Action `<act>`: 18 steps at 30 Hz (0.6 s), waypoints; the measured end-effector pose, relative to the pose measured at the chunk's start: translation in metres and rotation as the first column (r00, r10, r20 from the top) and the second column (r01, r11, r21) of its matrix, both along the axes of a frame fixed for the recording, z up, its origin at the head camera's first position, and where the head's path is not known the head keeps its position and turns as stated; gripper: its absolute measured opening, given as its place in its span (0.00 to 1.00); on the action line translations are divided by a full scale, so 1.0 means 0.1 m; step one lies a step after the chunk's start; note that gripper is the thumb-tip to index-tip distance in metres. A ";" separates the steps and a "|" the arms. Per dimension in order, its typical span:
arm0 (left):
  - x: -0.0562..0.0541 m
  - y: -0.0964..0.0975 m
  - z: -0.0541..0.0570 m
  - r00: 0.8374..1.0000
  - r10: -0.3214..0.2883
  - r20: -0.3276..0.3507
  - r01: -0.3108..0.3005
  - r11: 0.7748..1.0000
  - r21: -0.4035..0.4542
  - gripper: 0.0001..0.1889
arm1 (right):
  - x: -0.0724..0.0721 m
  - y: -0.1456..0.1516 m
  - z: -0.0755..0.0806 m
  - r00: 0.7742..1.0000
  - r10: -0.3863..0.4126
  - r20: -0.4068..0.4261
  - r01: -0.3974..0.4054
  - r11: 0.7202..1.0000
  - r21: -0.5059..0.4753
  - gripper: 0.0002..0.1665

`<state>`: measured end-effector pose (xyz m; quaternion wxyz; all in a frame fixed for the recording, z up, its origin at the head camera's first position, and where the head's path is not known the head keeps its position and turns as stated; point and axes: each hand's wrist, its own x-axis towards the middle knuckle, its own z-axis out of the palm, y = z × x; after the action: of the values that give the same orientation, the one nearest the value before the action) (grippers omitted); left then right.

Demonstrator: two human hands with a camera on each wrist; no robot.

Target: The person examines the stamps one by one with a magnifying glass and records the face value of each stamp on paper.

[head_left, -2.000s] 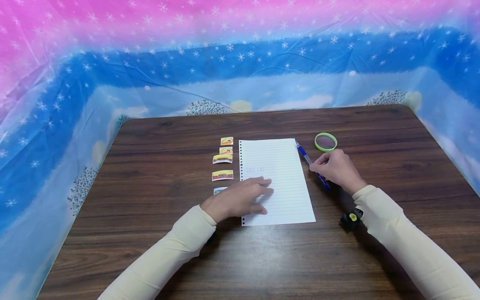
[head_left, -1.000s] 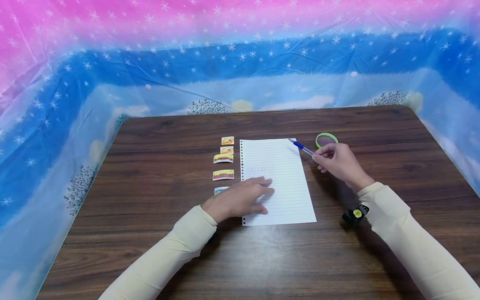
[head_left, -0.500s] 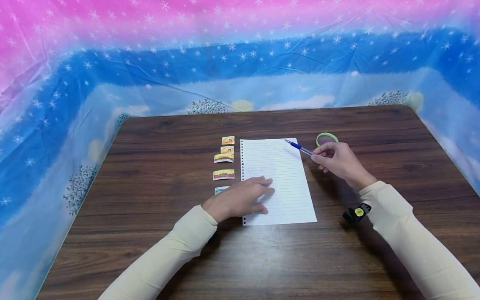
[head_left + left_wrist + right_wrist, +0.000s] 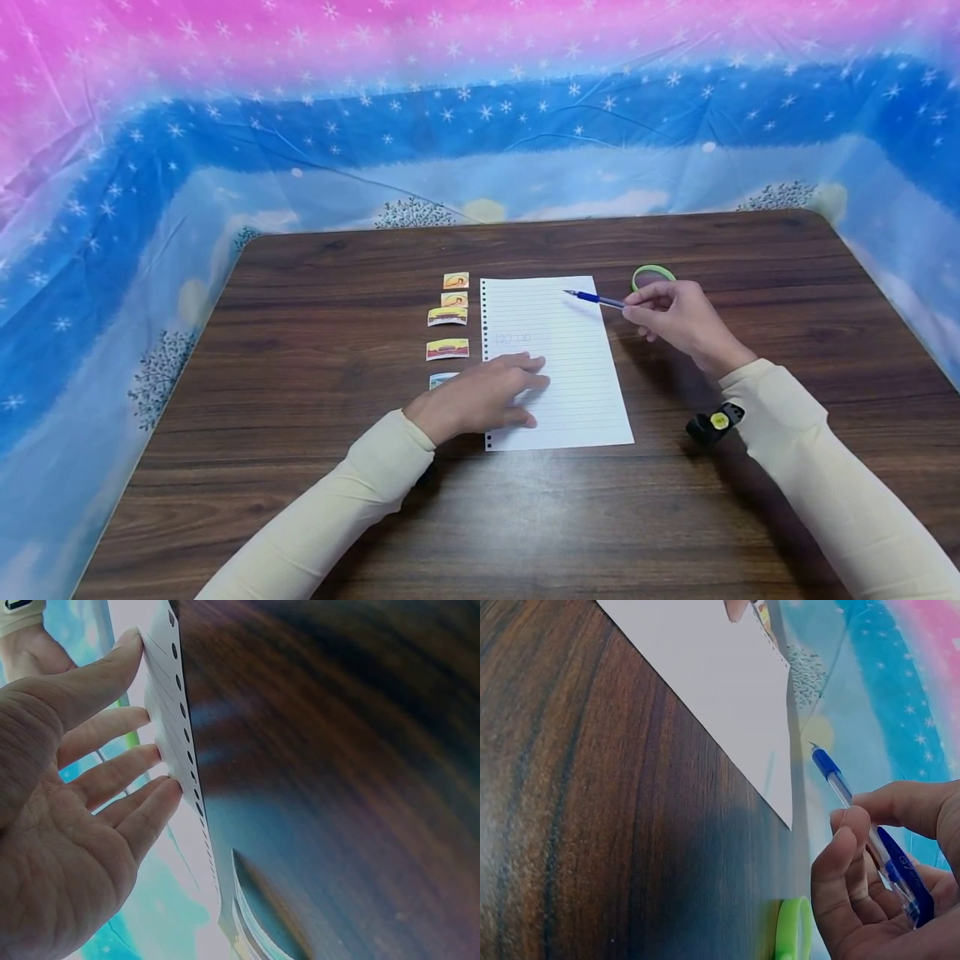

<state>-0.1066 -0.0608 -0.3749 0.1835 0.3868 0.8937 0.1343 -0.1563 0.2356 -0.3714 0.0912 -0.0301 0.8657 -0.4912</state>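
Note:
A lined, hole-punched sheet of paper (image 4: pixel 558 375) lies on the dark wooden table, with faint handwriting near its left middle. My left hand (image 4: pixel 483 396) rests on the sheet's left side, and in the left wrist view its fingertips (image 4: pixel 154 754) touch the paper near the punched edge. Between thumb and fingers my right hand (image 4: pixel 678 321) pinches a blue ballpoint pen (image 4: pixel 592 298). The pen is held above the sheet's top right corner, its tip pointing left. In the right wrist view the pen's blue clip end (image 4: pixel 907 877) lies across the palm.
Left of the paper runs a column of small printed stamps (image 4: pixel 447 349); the nearest is partly hidden by my left hand. A green ring-shaped object (image 4: pixel 654 272) lies behind my right hand, partly covered. A patterned cloth (image 4: pixel 480 108) hangs beyond the table (image 4: pixel 300 350).
My right hand has lifted the pen off the table beside the paper and swung its tip left over the sheet. Its tip has since dipped slightly. The left hand stays in place.

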 end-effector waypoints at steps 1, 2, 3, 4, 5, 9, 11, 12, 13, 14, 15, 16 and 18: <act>0.00 0.00 0.00 1.000 0.002 0.002 -0.002 1.000 -0.001 0.31 | 0.00 0.00 0.00 1.000 -0.002 -0.003 0.002 1.000 -0.013 0.16; 0.00 0.00 0.00 1.000 0.003 0.003 -0.003 1.000 -0.002 0.31 | 0.00 0.01 0.00 1.000 -0.003 -0.007 0.002 1.000 -0.029 0.17; 0.00 0.00 0.00 1.000 0.003 0.003 -0.003 1.000 -0.003 0.31 | 0.00 0.01 -0.01 1.000 -0.004 -0.009 0.003 0.999 -0.042 0.17; 0.00 0.00 0.00 1.000 0.003 0.004 -0.003 1.000 -0.005 0.31 | -0.01 0.01 -0.01 1.000 -0.004 -0.012 0.004 0.998 -0.056 0.18; 0.00 0.00 0.00 1.000 0.002 0.003 -0.002 1.000 -0.005 0.31 | 0.00 0.01 -0.01 1.000 -0.005 -0.014 0.004 0.998 -0.068 0.18; 0.00 0.00 0.00 1.000 0.001 0.000 -0.001 1.000 -0.006 0.31 | -0.01 0.03 -0.01 1.000 -0.006 -0.019 0.004 0.996 -0.090 0.20; -0.01 0.00 0.00 1.000 0.001 0.001 -0.001 1.000 -0.005 0.32 | -0.01 0.03 -0.01 1.000 -0.004 -0.018 0.002 0.995 -0.099 0.20; -0.01 0.00 0.00 1.000 -0.001 0.001 0.001 1.000 -0.004 0.31 | -0.01 0.04 -0.01 1.000 -0.003 -0.015 0.001 0.995 -0.101 0.20; -0.01 0.00 0.00 1.000 -0.001 0.000 0.001 1.000 -0.002 0.31 | -0.01 0.04 0.00 1.000 -0.002 -0.014 0.001 0.995 -0.105 0.20; -0.01 0.00 0.00 1.000 -0.003 -0.002 0.003 1.000 0.000 0.31 | -0.01 0.04 0.00 1.000 -0.002 -0.013 0.000 0.994 -0.110 0.21; -0.01 0.00 0.00 1.000 -0.004 -0.003 0.004 1.000 0.000 0.31 | -0.02 0.03 0.00 1.000 -0.002 -0.012 0.000 0.993 -0.117 0.21; -0.01 0.00 0.00 1.000 -0.004 -0.002 0.004 1.000 0.001 0.31 | -0.02 0.03 0.00 1.000 -0.004 -0.010 0.002 0.992 -0.122 0.20; -0.01 0.00 0.00 1.000 -0.003 -0.001 0.003 1.000 0.002 0.31 | -0.02 0.03 0.01 1.000 -0.009 -0.011 0.007 0.991 -0.134 0.21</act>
<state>-0.1075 -0.0610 -0.3749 0.1828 0.3886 0.8930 0.1345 -0.1586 0.2386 -0.3708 0.0821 -0.0354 0.8314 -0.5485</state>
